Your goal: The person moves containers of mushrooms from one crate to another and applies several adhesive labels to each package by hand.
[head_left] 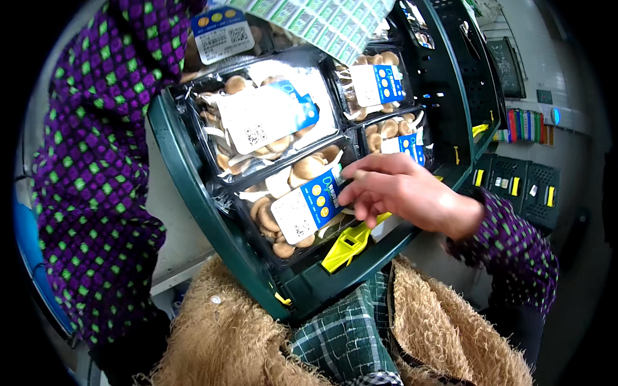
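My right hand (399, 193) reaches over a mushroom pack (309, 202) in the near part of a dark green crate (199, 199). Its fingers are bent together, their tips at the right end of the pack's blue and white label (306, 206). A small greenish spot shows by the fingertips; whatever they pinch is too small to make out. A sheet of green and white stickers (315, 22) hangs over the far end of the crate. My left arm in a purple and green sleeve (109, 128) stretches up toward it, but my left hand lies outside the picture.
More film-wrapped mushroom packs (257, 122) lie in rows in the crate. A yellow latch (353, 244) sits in its near wall. Other dark crates (521, 186) with yellow latches stand at the right. Several coloured folders (526, 125) line the wall behind.
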{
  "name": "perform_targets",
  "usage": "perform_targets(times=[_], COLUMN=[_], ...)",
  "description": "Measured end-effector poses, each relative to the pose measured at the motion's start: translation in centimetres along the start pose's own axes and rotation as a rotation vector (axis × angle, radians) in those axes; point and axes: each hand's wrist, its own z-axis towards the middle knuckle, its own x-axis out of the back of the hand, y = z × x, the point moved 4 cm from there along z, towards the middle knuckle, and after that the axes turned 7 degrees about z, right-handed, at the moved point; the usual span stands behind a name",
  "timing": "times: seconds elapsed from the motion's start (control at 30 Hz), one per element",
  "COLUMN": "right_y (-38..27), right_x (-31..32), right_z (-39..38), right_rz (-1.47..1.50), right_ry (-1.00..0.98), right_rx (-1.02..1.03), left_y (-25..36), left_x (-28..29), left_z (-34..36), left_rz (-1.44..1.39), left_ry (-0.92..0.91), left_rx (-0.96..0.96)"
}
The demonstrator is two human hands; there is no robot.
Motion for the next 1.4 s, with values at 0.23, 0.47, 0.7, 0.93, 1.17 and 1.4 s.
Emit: perform_targets(times=[0.23, 0.47, 0.7, 0.93, 1.17, 1.4], right_y=[-0.9, 1.7, 2.3, -0.3, 1.0, 2.5], right_x=[1.8, 3.6, 1.7, 9.1, 27.7, 39.9], right_z=[-1.8, -4.3, -5.5, -11.0, -26.9, -25.6], right_rz=[-0.531, -0.733, -1.002, -0.389, -0.862, -0.834], right_ry=[-0.119, 0.219, 0.173, -0.113, 0.411, 0.394], right_rx=[0.236, 1.150, 1.430, 1.910, 1.959, 2.176], left_y=[-2.1, -1.3, -1.4, 10.3, 24.1, 23.8], left_x=[11.3, 23.2, 17.0, 16.8, -8.3, -32.9], left_z=[-6.8, -30.4, -56.2, -36.3, -11.0, 2.7], left_rz=[-0.345, -0.358, 0.209, 1.090, 0.750, 0.763], left_ry=[0.420, 0.785, 0.312, 0.359, 0.191, -0.343], left_rx=[0.327, 0.875, 1.626, 0.856, 0.606, -0.013])
